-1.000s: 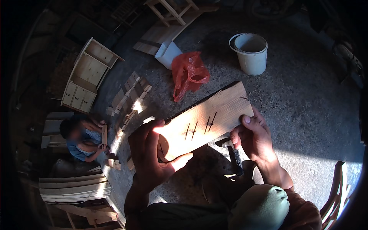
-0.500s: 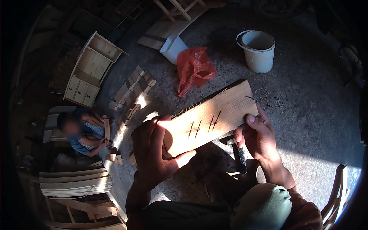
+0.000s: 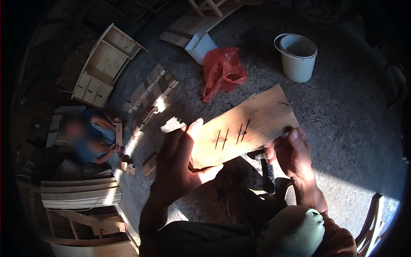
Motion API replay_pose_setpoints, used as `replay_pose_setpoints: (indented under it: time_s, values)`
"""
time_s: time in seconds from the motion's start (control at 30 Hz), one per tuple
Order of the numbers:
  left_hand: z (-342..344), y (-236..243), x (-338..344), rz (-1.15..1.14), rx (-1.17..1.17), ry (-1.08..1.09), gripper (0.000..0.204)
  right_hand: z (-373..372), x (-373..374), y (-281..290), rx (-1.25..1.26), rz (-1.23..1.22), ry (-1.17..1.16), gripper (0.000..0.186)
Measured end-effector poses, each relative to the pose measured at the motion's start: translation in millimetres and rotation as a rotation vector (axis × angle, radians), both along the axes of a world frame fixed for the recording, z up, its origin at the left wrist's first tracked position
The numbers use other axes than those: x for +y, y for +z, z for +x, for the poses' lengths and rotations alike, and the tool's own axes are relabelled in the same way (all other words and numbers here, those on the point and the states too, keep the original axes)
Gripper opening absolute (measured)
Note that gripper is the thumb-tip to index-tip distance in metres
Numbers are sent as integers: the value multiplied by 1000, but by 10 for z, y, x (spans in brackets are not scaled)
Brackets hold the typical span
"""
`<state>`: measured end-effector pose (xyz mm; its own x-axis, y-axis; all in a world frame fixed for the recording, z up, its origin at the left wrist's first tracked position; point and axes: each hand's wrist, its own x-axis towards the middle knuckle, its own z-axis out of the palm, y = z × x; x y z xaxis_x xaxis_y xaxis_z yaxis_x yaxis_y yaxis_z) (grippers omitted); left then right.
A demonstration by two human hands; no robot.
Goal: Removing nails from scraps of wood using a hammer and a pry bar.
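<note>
I hold a flat wooden board (image 3: 261, 113) up in front of me, tilted with its right end farther away. Dark pen-like strokes, crossed in pairs, mark its sunlit face. My left hand (image 3: 177, 165) grips the left end, the thumb along the near edge and the fingers at the far side. At the right end, my right hand (image 3: 295, 150) pinches the near corner between thumb and fingers. Below the board, close to my feet, a hammer-like tool with a black handle (image 3: 268, 177) shows in part; the board and my right hand are near its head.
Ahead lie a red plastic bag (image 3: 223, 73), a white container (image 3: 200, 47) and a white bucket (image 3: 299, 60). Wood blocks (image 3: 150, 90) line the floor to the left. Another person (image 3: 96, 137) sits there holding a wood piece, between a small cabinet (image 3: 100, 70) and stacked boards (image 3: 79, 195).
The board has tipped, so its dark, rough far edge no longer shows. Both hands keep their hold and have shifted slightly right. Floor objects appear farther right in the picture.
</note>
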<state>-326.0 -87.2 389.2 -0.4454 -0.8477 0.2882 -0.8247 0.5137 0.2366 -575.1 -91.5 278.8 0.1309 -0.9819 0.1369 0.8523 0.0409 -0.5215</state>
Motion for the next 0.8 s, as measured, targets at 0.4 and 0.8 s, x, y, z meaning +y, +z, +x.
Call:
replay_pose_setpoints:
  time_s: [0.4, 0.8]
  values:
    - [117, -622, -166, 1421, 1353, -336, 81, 75, 21, -78, 170, 85, 49, 44]
    - [141, -629, -170, 1317, 1421, -205, 88, 98, 8, -126, 156, 28, 105, 35]
